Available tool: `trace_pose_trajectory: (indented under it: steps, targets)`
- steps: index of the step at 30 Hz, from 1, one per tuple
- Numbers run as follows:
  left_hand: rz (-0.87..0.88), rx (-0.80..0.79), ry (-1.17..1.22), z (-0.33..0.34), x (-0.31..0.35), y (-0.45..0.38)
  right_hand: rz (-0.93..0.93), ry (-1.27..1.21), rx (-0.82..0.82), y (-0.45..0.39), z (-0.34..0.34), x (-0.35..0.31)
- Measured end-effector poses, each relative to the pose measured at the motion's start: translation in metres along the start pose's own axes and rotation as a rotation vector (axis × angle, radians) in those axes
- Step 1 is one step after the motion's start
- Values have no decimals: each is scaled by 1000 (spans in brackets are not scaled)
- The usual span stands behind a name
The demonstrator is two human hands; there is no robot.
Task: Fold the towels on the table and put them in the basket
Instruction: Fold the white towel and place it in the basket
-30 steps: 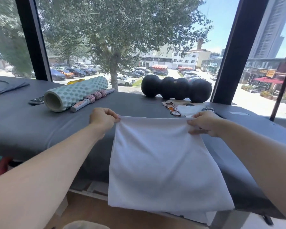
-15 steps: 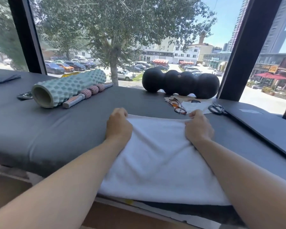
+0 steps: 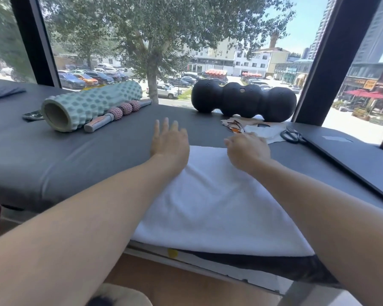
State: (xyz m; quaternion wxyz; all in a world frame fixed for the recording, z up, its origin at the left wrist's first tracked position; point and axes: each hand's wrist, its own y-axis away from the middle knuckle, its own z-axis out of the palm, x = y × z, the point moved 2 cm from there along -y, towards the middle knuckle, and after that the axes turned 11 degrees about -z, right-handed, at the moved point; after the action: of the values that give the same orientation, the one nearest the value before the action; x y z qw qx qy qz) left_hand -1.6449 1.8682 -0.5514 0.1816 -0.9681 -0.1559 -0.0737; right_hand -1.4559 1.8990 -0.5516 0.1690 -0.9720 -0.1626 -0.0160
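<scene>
**Towel laid flat, both hands open: handling assessment**

The white towel [image 3: 217, 202] lies spread on the dark counter [image 3: 75, 155], its near edge just at the counter's front lip and its far edge running between my two hands. My left hand [image 3: 169, 141] rests at the far left corner, palm down, fingers spread, partly on the bare counter. My right hand [image 3: 248, 151] sits at the far right corner, fingers loosely extended. Neither grip is closed on anything.

Assessment of the material: it looks soft, light and limp, with shallow ripples across the middle. I judge it will not hold a shape on its own and will sag wherever unsupported. The counter cover appears smooth, so the cloth may slide when pushed.

Recommended hold: pinch two corners of one edge, one per hand, and carry them over to the opposite edge so the fold stays square.

Hazards noted: glasses [image 3: 236, 127] and scissors [image 3: 293, 135] lie close behind my right hand. No basket is in view.
</scene>
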Motion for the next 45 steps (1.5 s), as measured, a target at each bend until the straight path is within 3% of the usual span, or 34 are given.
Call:
trace_pose_trajectory:
  steps: [2,4,7,10,15,18,21,23,24,26,28,30,32,35,40,43,45]
  targets:
    - [37,-83,156,8,6,5,-76,-79,-160,-5,12,-19]
    - [79,-235,83,32,-1,12,-93,-193,-295,-5,30,-23]
    - [51,-341,26,48,-15,9,-50,-291,-325,-10,44,-6]
    - [23,-398,32,44,-14,9,-37,-226,-361,-14,48,19]
    - [-18,-398,10,43,-18,12,78,-227,-318,-5,55,70]
    - [-43,-309,75,43,-16,17,118,-201,-279,2,55,73]
    - [20,40,212,31,-16,29,165,-61,-279,12,45,63]
    - [241,273,181,14,-8,40,145,92,-272,16,34,55]
    - [328,312,184,4,-2,41,125,161,-252,16,27,51]
    - [320,163,285,-22,11,51,84,188,-169,13,10,39]
    - [179,-68,344,-27,15,59,27,50,-149,11,-4,14]
    - [183,-261,229,-11,8,73,-99,-96,-295,24,-5,-13]
    - [250,-347,122,10,-8,86,-225,-120,-440,44,10,-26]
    - [268,-342,159,10,-26,93,-73,-255,-431,62,12,-1]
    - [387,-348,28,-2,-44,112,71,-183,-446,82,4,53]
    - [624,-233,32,-8,-57,131,76,-122,-296,97,-15,51]
    - [812,-84,26,-4,-61,146,-6,-269,-190,114,-34,26]
